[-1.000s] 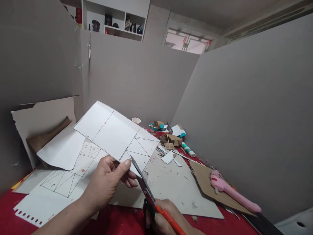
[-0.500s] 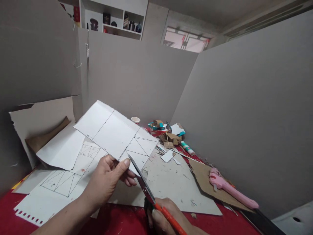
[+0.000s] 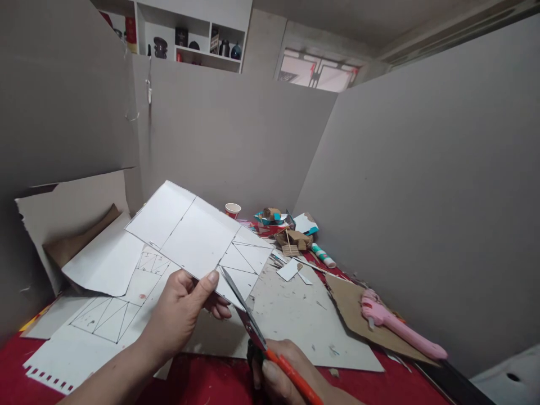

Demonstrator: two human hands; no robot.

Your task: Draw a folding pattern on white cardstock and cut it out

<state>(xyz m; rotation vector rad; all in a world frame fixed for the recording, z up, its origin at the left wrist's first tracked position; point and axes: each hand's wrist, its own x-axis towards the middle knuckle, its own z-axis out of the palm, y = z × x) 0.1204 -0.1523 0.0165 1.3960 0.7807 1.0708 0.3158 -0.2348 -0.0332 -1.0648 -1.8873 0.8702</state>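
Observation:
My left hand (image 3: 181,312) pinches the near edge of a white card sheet (image 3: 198,236) marked with ruled pencil lines and holds it up, tilted, above the table. My right hand (image 3: 287,377) grips red-handled scissors (image 3: 253,329) at the bottom of the view. Their blades point up and to the left and meet the sheet's near edge just right of my left thumb, along a drawn line.
More white sheets with drawn triangles (image 3: 105,315) lie on the red table (image 3: 211,382). A grey board (image 3: 304,320), brown cardboard (image 3: 354,315), a pink glue gun (image 3: 400,329), a glue stick (image 3: 324,256), a paper cup (image 3: 232,210) and scraps lie to the right. Grey partition walls (image 3: 422,197) enclose the space.
The held sheet has tipped slightly, its far corner lower, and the scissor blades have crept a little further along the line. Both hands have barely moved.

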